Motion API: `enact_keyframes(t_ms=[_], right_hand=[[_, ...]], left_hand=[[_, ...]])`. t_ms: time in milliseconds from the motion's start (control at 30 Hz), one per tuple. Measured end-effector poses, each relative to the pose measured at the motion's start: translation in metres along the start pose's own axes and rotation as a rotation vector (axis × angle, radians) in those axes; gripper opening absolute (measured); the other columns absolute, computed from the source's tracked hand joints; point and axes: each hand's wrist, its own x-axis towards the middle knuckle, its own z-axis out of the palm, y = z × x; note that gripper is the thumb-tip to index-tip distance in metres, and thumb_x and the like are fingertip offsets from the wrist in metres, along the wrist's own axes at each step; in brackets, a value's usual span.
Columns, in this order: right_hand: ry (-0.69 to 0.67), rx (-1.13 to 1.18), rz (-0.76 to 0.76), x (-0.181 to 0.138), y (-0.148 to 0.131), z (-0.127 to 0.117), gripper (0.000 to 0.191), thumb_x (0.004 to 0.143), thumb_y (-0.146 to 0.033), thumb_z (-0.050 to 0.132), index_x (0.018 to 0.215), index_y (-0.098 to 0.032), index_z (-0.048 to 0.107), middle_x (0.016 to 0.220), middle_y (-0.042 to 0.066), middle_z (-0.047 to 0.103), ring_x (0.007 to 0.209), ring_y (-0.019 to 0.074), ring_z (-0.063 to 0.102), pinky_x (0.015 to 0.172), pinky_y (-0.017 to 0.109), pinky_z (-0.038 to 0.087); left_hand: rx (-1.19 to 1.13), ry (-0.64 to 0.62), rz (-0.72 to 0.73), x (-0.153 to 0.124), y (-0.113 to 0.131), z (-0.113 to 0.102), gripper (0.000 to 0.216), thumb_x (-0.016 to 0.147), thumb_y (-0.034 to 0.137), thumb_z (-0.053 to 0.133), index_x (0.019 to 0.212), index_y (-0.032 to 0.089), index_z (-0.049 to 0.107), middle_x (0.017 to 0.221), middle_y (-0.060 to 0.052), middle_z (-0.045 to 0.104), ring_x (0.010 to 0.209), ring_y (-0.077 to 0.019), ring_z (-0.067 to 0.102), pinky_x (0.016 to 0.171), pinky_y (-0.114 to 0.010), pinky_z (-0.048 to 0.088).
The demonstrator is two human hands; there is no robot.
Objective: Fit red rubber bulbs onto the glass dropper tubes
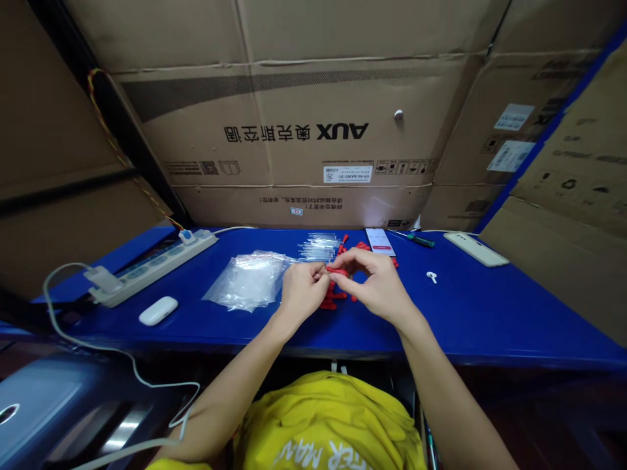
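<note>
My left hand (302, 289) and my right hand (373, 279) meet over the middle of the blue table (490, 313). Both are closed in a pinch around a small red piece (336, 269) held between their fingertips. Under and behind the hands lies a scatter of several more small red pieces (332, 299). A pile of clear plastic bags (249, 279) lies just left of my left hand. A bundle of thin clear tubes or sleeves (319, 247) lies behind the hands.
A white power strip (151, 266) with a cable lies at the left, a white earbud case (158, 311) in front of it. A phone (379, 240), a green-handled screwdriver (416, 239), a single earbud (432, 277) and a second phone (476, 249) lie at the right. Cardboard boxes (313, 130) wall the back.
</note>
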Motion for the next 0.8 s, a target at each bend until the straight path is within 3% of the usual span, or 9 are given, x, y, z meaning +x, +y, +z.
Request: enact_keyframes(t_ms=[267, 367, 467, 800], right_hand=[[0.037, -0.072, -0.085, -0.001, 0.003, 0.000, 0.008, 0.090, -0.016, 0.078, 0.096, -0.020, 0.077, 0.088, 0.002, 0.079, 0.073, 0.0153, 0.070, 0.069, 0.028, 0.058], [0.079, -0.134, -0.122, -0.001, 0.001, 0.000, 0.006, 0.091, -0.017, 0.079, 0.095, -0.021, 0.078, 0.087, 0.002, 0.079, 0.073, 0.0159, 0.071, 0.070, 0.028, 0.058], [0.096, -0.191, -0.165, -0.002, -0.002, 0.000, 0.007, 0.092, -0.016, 0.078, 0.095, -0.022, 0.078, 0.086, 0.002, 0.079, 0.074, 0.0165, 0.072, 0.071, 0.029, 0.059], [0.161, -0.249, -0.288, -0.004, 0.000, 0.010, 0.006, 0.095, -0.019, 0.079, 0.097, -0.024, 0.080, 0.092, 0.004, 0.083, 0.079, 0.0191, 0.077, 0.077, 0.032, 0.064]], left_hand=[[0.060, 0.004, 0.056, -0.003, 0.004, -0.002, 0.037, 0.098, 0.031, 0.050, 0.064, 0.019, 0.060, 0.054, 0.000, 0.049, 0.055, -0.0145, 0.042, 0.062, -0.031, 0.022], [0.038, 0.029, 0.158, -0.005, 0.003, -0.002, 0.034, 0.099, 0.028, 0.047, 0.068, 0.019, 0.059, 0.061, -0.002, 0.059, 0.058, -0.0155, 0.049, 0.063, -0.030, 0.027], [0.007, 0.055, 0.224, -0.006, 0.004, -0.002, 0.029, 0.096, 0.023, 0.048, 0.067, 0.020, 0.052, 0.063, -0.003, 0.060, 0.059, -0.0157, 0.050, 0.064, -0.029, 0.029], [-0.059, 0.027, 0.183, -0.007, 0.007, -0.007, 0.043, 0.103, 0.032, 0.043, 0.063, 0.019, 0.054, 0.056, -0.002, 0.056, 0.055, -0.0147, 0.046, 0.062, -0.029, 0.029]])
